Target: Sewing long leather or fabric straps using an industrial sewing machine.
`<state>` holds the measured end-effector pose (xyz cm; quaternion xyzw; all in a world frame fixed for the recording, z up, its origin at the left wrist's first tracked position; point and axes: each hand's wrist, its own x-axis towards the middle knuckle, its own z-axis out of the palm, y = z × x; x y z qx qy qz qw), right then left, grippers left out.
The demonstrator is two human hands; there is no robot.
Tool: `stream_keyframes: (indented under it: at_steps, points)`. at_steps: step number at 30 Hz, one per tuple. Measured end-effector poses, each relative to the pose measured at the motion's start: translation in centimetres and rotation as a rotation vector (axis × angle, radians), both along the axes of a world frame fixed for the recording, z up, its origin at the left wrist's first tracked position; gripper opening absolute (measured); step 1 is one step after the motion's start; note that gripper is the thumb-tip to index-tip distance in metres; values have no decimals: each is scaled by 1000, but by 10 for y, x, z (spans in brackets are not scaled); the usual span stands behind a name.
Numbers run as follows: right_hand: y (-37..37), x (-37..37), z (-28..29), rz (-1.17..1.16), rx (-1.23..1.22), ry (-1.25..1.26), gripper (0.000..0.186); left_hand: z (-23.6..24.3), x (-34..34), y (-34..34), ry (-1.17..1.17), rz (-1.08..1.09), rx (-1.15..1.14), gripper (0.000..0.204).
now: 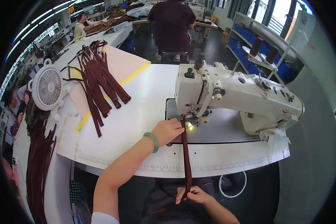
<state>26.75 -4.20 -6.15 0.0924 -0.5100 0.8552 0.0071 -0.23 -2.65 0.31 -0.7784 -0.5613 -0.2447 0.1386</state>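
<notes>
Head view: left hand [170, 131], grip unclear, touches a maroon strip [186, 156] at the sewing machine [237, 93]; right hand [195, 195] pinches it in front of the machine.

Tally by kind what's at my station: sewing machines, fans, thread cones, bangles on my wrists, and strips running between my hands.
Sewing machine: 1
White fan: 1
Thread cones: 2
Green bangle: 1
Maroon strip: 1
Total: 6
</notes>
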Motion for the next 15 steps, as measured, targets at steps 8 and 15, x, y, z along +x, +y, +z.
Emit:
stream_keyframes:
  at_steps: [8, 15]
  points:
    - [-1, 3, -3, -120, -53, -29, 37, 1, -2, -1, 57, -28, 19, 20]
    - [2, 3, -8, -261, -244, -144, 36, 1, -2, -3, -16, -52, 9, 13]
